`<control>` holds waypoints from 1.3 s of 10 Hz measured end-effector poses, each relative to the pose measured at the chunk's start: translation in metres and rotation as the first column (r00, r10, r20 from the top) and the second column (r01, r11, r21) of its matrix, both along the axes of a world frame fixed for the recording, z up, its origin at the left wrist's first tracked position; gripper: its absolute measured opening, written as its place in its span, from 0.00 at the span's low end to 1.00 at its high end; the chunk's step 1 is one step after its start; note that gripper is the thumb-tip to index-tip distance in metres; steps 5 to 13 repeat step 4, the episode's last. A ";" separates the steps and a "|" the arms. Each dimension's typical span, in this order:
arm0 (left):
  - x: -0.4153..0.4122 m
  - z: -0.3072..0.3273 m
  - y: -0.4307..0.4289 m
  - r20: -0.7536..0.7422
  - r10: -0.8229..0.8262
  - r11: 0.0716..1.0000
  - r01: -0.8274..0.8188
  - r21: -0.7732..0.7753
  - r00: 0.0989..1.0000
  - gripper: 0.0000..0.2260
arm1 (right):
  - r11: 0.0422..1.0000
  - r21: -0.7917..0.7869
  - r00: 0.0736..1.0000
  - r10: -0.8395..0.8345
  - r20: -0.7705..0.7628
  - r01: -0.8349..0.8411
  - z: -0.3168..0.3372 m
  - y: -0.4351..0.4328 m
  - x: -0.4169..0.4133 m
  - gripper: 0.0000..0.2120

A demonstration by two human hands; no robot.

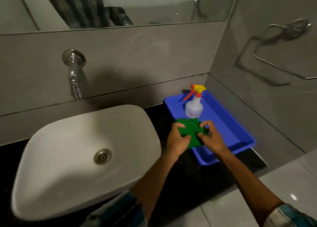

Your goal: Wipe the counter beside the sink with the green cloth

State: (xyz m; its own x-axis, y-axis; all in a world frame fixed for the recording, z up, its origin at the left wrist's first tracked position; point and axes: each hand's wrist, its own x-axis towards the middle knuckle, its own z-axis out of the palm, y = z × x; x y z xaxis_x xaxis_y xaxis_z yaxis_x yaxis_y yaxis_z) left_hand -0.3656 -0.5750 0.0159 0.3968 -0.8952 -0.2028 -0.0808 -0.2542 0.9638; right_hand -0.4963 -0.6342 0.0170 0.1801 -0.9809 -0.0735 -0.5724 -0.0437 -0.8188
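Green is the colour at the centre of the frame: the green cloth point(188, 132), folded flat, is held up between both hands just right of the middle, over the near left edge of the blue tray point(228, 127). The left hand point(178, 141) grips the cloth's left side, thumb on top and fingers curled beneath it. The right hand point(212, 137) pinches the right side, thumb pressing the top and fingertips bent over the far edge. Both hands are closed on the cloth, close together but not touching each other.

Behind the cloth, a clear spray bottle point(193, 108) with a yellow and red trigger head stands upright in the tray, toward its far left corner. The tray sits on the black counter point(193, 171) in the right-centre of the frame, pushed near the corner where the grey tiled walls meet.

Filling the lower left is the white sink point(68, 149), a rounded basin with a metal drain point(102, 156) in its floor. A chrome tap point(73, 75) comes out of the wall above it, in the upper left. A strip of mirror point(120, 10) runs along the top of the frame (its reflection is too blurred to read). A metal towel ring point(281, 51) hangs on the right wall, upper right.
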 end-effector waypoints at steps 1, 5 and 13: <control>-0.058 -0.023 -0.031 0.270 -0.300 0.949 0.258 0.181 0.915 0.15 | 0.999 0.032 0.984 -0.012 -0.177 0.018 -0.022 -0.042 -0.055 0.09; -0.061 -0.048 -0.037 0.763 -0.520 0.853 0.283 0.439 0.384 0.25 | 0.991 0.091 0.542 0.129 -0.830 -0.096 -0.067 -0.057 -0.081 0.23; -0.061 -0.048 -0.037 0.763 -0.520 0.853 0.283 0.439 0.384 0.25 | 0.991 0.091 0.542 0.129 -0.830 -0.096 -0.067 -0.057 -0.081 0.23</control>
